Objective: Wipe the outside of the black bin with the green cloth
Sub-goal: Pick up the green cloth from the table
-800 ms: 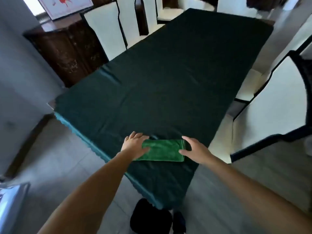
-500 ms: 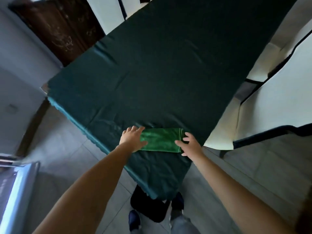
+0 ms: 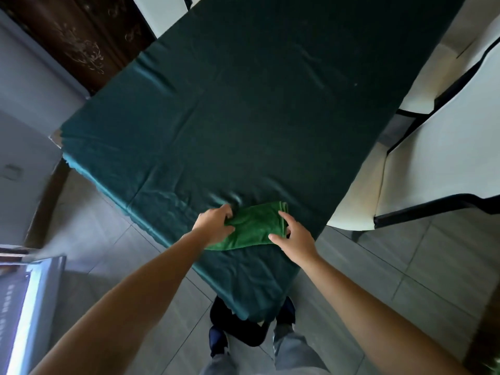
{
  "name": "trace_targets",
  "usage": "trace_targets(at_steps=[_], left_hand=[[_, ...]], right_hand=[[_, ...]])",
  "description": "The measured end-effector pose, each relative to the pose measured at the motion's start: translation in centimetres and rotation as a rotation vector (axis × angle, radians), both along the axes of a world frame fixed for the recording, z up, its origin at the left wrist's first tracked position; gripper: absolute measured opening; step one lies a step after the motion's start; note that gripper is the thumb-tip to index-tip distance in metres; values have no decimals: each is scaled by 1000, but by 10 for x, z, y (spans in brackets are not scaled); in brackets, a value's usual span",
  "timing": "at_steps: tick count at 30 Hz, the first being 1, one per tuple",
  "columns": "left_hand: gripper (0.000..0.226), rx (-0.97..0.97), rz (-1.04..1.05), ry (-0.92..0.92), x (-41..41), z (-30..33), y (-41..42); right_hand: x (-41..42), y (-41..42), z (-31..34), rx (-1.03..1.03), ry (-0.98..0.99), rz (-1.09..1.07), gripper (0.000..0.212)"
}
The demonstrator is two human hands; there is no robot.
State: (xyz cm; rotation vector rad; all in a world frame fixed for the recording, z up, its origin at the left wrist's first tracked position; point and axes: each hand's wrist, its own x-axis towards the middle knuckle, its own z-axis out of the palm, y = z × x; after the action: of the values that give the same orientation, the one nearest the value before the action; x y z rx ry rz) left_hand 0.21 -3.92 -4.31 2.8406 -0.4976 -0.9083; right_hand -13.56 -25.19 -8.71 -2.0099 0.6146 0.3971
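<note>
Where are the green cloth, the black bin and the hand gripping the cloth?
green cloth (image 3: 255,226): head view, middle of its folded top.
black bin (image 3: 238,327): head view, dark side under the table's corner.
left hand (image 3: 215,224): head view, back of the hand.

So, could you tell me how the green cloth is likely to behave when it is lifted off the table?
The green cloth will probably go floppy: its near edge already sags and bunches where the left hand grips it. It looks light, as thin folded fabric. It may unfold when raised, since the right hand only touches the layered end. The tablecloth wrinkles beside it, so it might drag.
</note>
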Motion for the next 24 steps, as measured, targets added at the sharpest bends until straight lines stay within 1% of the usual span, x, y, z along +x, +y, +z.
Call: trace_targets(at_steps=[2,3,5,7,10,12,15,17,18,19,22,24], left_hand=[[45,-76,80,138,-1,4,6],[43,-106,87,201,-2,7,10],[25,-144,68,310,-7,16,16],[10,-224,98,371,-19,32,21],[11,-414,210,377,-43,58,31],[8,-574,286,358,-59,78,40],[10,-837,383,351,-85,111,59],[13,-963,404,341,-100,129,77],[14,-1013,402,337,-107,136,86],[15,-1054,387,337,-114,142,96],[22,-1165,329,364,-133,152,129],[24,-1247,308,371,-143,154,150]], right_hand=[[1,3,0,-35,8,-17,79],[1,5,2,-32,14,-41,79],[0,9,3,-33,9,-67,80],[-2,15,8,-40,-15,-82,79],[-7,27,23,-29,-53,-70,73],[-15,37,38,34,-69,-28,66],[-32,58,76,159,-147,-36,46],[-45,78,104,253,-233,-86,31],[-53,89,118,299,-274,-101,30],[-62,100,132,334,-306,-104,34],[-90,141,166,381,-355,-67,51],[-108,171,178,379,-426,-98,52]])
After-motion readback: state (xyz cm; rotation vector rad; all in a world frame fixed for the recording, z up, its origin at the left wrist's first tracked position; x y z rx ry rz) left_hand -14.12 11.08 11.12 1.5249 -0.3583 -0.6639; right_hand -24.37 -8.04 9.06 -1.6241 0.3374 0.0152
